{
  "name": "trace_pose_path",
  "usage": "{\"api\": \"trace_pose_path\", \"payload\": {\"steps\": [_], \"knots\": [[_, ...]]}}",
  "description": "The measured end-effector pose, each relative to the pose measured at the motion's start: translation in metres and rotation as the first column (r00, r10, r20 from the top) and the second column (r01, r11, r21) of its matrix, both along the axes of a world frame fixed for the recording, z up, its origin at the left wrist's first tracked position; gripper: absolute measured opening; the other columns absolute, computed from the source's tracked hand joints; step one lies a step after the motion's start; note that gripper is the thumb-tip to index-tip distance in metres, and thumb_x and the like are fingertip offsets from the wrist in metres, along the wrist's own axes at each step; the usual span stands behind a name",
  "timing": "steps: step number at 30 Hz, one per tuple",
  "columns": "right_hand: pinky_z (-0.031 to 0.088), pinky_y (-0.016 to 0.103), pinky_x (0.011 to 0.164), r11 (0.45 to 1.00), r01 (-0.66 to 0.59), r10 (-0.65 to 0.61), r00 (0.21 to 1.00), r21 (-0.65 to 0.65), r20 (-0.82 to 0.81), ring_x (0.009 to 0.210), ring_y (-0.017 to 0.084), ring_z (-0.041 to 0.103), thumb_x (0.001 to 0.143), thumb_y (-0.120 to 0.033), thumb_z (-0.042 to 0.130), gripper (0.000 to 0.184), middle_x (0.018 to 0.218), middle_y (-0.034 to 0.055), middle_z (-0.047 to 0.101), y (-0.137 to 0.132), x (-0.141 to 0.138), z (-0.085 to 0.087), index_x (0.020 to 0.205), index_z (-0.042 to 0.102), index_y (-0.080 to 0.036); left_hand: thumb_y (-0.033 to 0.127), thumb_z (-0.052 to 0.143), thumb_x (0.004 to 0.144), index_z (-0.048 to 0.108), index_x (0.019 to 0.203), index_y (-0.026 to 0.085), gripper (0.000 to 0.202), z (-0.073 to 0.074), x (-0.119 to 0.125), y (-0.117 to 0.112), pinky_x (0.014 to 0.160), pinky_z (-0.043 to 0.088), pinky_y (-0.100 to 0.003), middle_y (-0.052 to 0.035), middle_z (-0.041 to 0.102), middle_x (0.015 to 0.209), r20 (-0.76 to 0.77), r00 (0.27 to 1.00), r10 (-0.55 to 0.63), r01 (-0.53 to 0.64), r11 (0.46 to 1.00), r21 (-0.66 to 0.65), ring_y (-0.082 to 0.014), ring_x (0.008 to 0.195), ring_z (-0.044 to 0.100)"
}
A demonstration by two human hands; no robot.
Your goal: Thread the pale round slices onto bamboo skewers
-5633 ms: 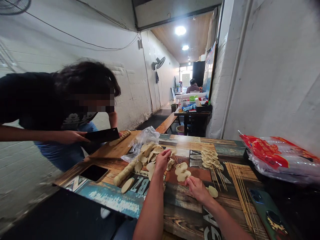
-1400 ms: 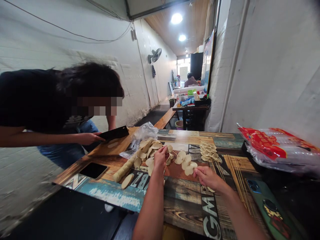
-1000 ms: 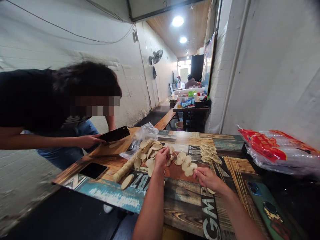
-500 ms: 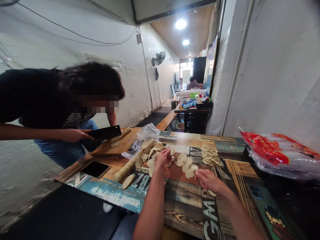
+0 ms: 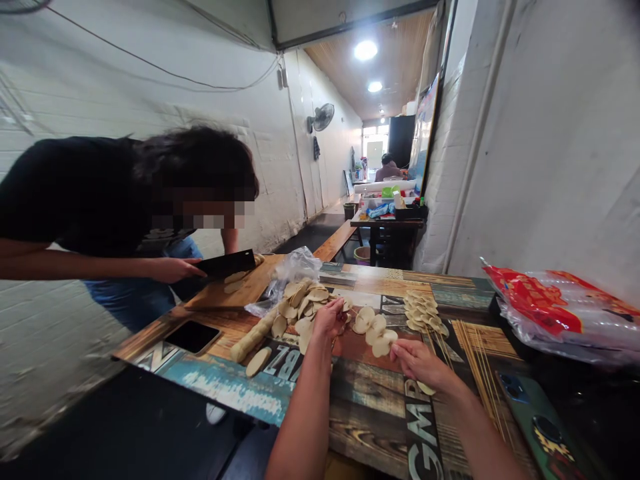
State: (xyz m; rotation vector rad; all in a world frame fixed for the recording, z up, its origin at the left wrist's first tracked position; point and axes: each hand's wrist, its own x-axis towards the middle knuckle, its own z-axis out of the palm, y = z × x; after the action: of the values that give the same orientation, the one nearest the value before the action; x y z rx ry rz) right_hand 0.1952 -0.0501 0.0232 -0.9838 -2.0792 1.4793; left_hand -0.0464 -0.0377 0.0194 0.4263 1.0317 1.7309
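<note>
My right hand (image 5: 415, 360) is closed at the near end of a skewer of pale, thin round slices (image 5: 376, 329), held over the table. Its fingers touch the lowest slice, and most of the thin stick is hidden. Just beyond the skewer's far end, my left hand (image 5: 330, 317) pinches what looks like another pale slice, partly covered by its fingers. Beside that hand lies a heap of loose slices (image 5: 303, 297), with an uncut pale roll (image 5: 255, 337) and a single slice (image 5: 259, 362) nearer me. Filled skewers (image 5: 424, 312) lie stacked beyond my right hand.
Bare bamboo sticks (image 5: 477, 360) and a green phone (image 5: 530, 420) lie at right, near a red plastic package (image 5: 545, 300). At left, a co-worker (image 5: 125, 193) holds a black cleaver (image 5: 227, 263) over a wooden board (image 5: 240, 288). A dark phone (image 5: 193, 337) lies near the edge.
The co-worker's cleaver and hand have shifted right over the board, covering more of the roll there. My hands hold nearly the same position; the view has shifted slightly.
</note>
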Motion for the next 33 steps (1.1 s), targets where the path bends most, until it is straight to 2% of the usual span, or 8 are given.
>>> {"api": "trace_pose_path", "payload": {"steps": [5,10,15,25,30,33], "knots": [[0.023,0.021,0.042,1.000,0.018,-0.018,1.000,0.020,0.009,0.035,0.008,0.031,0.083,-0.062,0.042,0.045,0.038,-0.0086,0.036,0.000,-0.002,-0.002,0.070,0.053,-0.020,0.019,0.083,0.059,0.067,0.072,0.013,0.021,-0.001,0.000,0.000,0.047,0.039,-0.020,-0.0005,0.062,0.061,0.039,0.998,-0.046,0.046,0.999,-0.008,-0.0074,0.048,0.050],[0.022,0.021,0.040,0.999,0.041,-0.041,0.999,0.010,0.023,0.033,0.009,0.031,0.086,-0.058,0.041,0.042,0.036,-0.0088,0.036,-0.001,-0.003,-0.007,0.070,0.052,-0.021,0.021,0.084,0.057,0.070,0.075,0.013,0.024,0.000,0.002,-0.001,0.053,0.043,-0.021,-0.0029,0.066,0.067,-0.028,0.999,0.030,-0.030,1.000,-0.004,-0.0094,0.056,0.056],[0.023,0.021,0.040,0.999,0.042,-0.042,0.998,0.021,0.035,0.032,0.008,0.031,0.089,-0.051,0.041,0.038,0.035,-0.0087,0.037,0.000,-0.004,-0.007,0.069,0.051,-0.021,0.022,0.085,0.054,0.072,0.081,0.014,0.032,0.000,0.004,-0.002,0.060,0.047,-0.024,-0.0065,0.070,0.077,-0.045,0.999,0.023,-0.023,1.000,0.020,-0.0136,0.065,0.062],[0.026,0.020,0.041,0.996,0.085,-0.085,0.996,0.032,0.019,0.033,0.009,0.033,0.091,-0.039,0.040,0.032,0.036,-0.0087,0.036,-0.002,-0.007,-0.008,0.067,0.051,-0.020,0.030,0.088,0.047,0.063,0.073,0.013,0.040,-0.001,0.008,0.000,0.062,0.048,-0.026,-0.0015,0.065,0.070,-0.093,0.994,0.060,-0.054,0.997,0.060,-0.0112,0.060,0.059],[0.025,0.020,0.040,0.995,0.092,-0.093,0.995,0.045,0.025,0.032,0.009,0.033,0.091,-0.039,0.040,0.032,0.035,-0.0088,0.037,0.000,-0.008,-0.011,0.067,0.051,-0.021,0.030,0.088,0.049,0.062,0.074,0.013,0.040,-0.003,0.011,0.000,0.066,0.050,-0.028,-0.0021,0.065,0.071,-0.121,0.991,0.062,-0.052,0.995,0.089,-0.0127,0.063,0.061],[0.026,0.020,0.040,0.994,0.096,-0.097,0.995,0.056,0.016,0.033,0.009,0.034,0.091,-0.040,0.042,0.033,0.035,-0.0089,0.038,-0.001,-0.010,-0.011,0.066,0.050,-0.021,0.027,0.087,0.053,0.060,0.076,0.014,0.037,-0.002,0.014,0.000,0.067,0.051,-0.028,-0.0019,0.066,0.070,-0.106,0.994,0.020,-0.012,0.997,0.081,-0.0136,0.063,0.064]]}}
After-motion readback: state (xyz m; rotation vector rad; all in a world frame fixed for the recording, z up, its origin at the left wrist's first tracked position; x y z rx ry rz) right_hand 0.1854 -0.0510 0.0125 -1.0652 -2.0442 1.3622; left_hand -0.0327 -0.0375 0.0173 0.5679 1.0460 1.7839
